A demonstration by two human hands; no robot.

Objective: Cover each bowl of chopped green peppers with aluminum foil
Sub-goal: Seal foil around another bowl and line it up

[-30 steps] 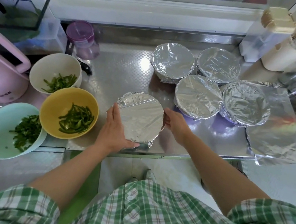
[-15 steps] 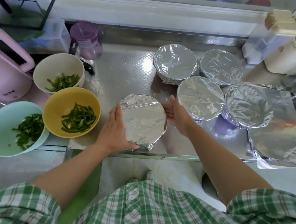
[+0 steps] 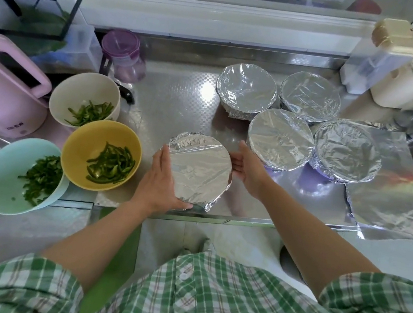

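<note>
Foil-wrapped and judged nearly sealed, the centre-frame bowl [image 3: 199,167] on the bench [image 3: 171,97] is gripped at its left rim by the left hand [image 3: 161,181], the right hand [image 3: 248,168] laid straight-fingered beside it; next, fresh foil is called for by the yellow bowl [image 3: 78,142].

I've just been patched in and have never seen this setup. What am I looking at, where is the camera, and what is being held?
There is no machine here. A person works with bare hands, and the single view comes from a camera on their head, looking down at a steel counter. The left hand cups the near bowl, already wrapped in foil, with the thumb round its near edge. The right hand lies open against its other side. Four more foil-covered bowls stand behind on the right, beside a loose foil sheet. On the left, the white bowl, yellow bowl and mint bowl of chopped peppers are uncovered.
</note>
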